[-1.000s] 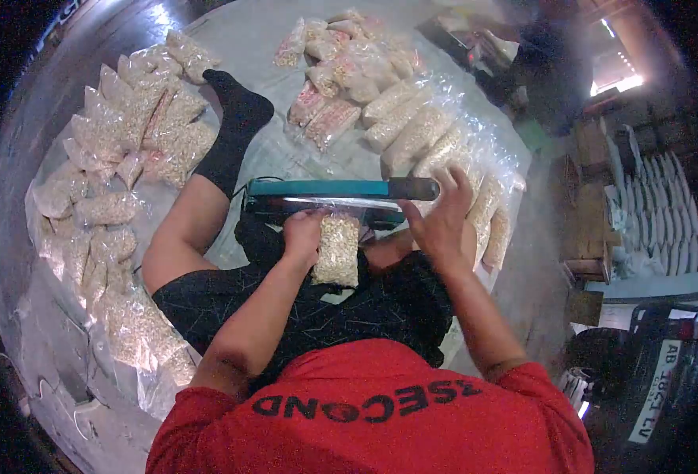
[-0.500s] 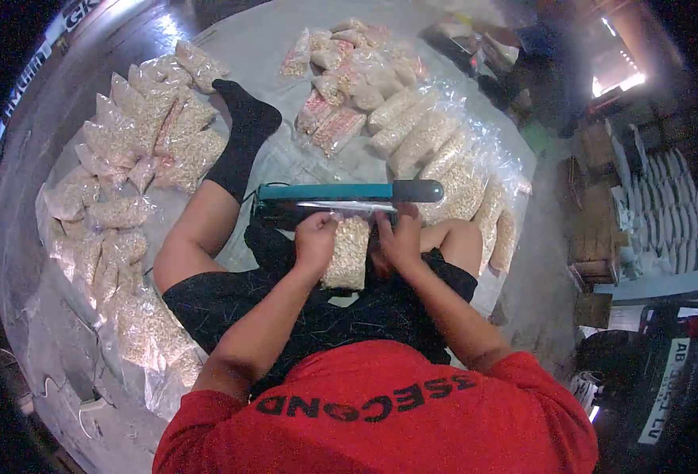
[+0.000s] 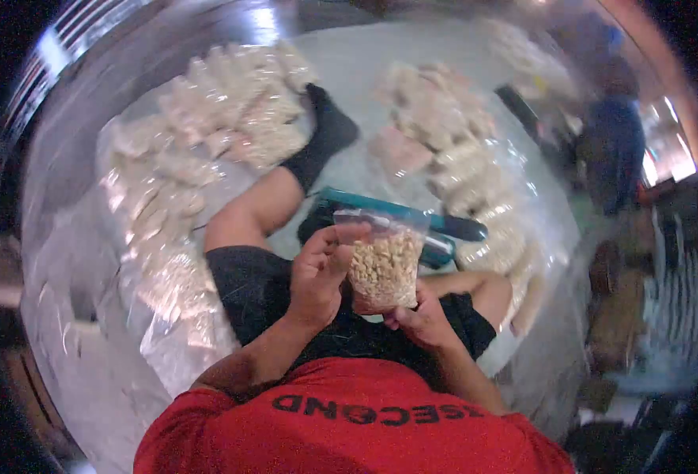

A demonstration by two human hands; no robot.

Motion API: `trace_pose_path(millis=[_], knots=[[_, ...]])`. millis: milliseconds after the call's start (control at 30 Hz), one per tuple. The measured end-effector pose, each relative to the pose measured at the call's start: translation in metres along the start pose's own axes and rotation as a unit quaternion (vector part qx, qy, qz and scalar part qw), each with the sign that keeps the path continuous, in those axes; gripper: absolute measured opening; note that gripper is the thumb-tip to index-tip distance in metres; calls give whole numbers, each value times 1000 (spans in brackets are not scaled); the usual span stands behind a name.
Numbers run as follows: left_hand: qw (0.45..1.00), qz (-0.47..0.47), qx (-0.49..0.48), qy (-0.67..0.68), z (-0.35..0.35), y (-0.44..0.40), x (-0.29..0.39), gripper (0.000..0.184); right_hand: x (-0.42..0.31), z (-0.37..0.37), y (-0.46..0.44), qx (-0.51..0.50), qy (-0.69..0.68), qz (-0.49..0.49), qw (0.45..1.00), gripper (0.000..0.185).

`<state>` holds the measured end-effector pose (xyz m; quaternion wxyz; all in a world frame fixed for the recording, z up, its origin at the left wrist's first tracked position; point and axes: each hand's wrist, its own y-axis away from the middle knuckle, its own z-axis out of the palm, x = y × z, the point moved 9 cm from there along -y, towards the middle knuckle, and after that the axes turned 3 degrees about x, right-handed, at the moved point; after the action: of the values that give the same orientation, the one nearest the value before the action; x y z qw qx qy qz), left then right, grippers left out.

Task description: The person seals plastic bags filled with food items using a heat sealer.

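Held bag [image 3: 385, 265]: clear, glossy plastic
Piled bags [image 3: 234, 103]: shiny, crinkled plastic
Sealer [image 3: 381, 205]: smooth, teal, plastic-looking
Shirt [image 3: 349, 426]: matt red cloth
Sock [image 3: 329, 130]: dark matt cloth

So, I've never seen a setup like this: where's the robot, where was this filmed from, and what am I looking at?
There's no robot here, just a person using bare hands. One camera worn on the head takes every picture, looking forward and down, so you see the person's own red shirt, arms and legs from above.

The left hand grips one side of a clear plastic bag of small pale pieces, too blurred to name; the right hand holds its lower corner. Just beyond is a long teal device, which looks like a bag sealer.

On the pale floor sheet lie filled bags: a left group and a right group.
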<state>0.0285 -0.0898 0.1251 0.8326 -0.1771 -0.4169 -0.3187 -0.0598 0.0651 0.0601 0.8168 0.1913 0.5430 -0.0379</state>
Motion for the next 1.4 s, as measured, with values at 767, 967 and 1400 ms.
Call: trace_pose_path(millis=[767, 967, 1400], knots=[[760, 287, -238, -532, 47, 65, -24, 138, 25, 37, -24, -213, -566, 105, 789, 92], [733, 239, -259, -583, 32, 45, -29, 84, 55, 42, -29, -51, -470, 151, 868, 85], [874, 261, 220, -344, -145, -213, 120, 41, -168, -70, -45, 92, 99, -20, 991, 91]])
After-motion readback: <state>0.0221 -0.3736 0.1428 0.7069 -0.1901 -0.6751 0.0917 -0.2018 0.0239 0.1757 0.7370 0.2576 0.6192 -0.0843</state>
